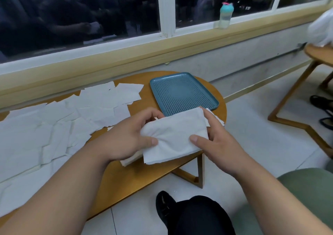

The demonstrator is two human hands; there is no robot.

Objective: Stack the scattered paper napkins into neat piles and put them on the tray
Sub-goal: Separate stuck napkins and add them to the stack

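Observation:
A small stack of white paper napkins is held between both hands above the near right part of the wooden table. My left hand grips its left side, thumb on top. My right hand grips its right side, thumb on top too. The blue perforated tray lies just beyond the stack, with nothing on it. Several loose white napkins lie scattered, overlapping, across the left and middle of the table. Another napkin edge shows behind my right hand.
The table's right rim curves close to the tray. A window sill runs behind, with a teal bottle on it. A second wooden table and its legs stand at the right. My dark-trousered leg and shoe are below the table edge.

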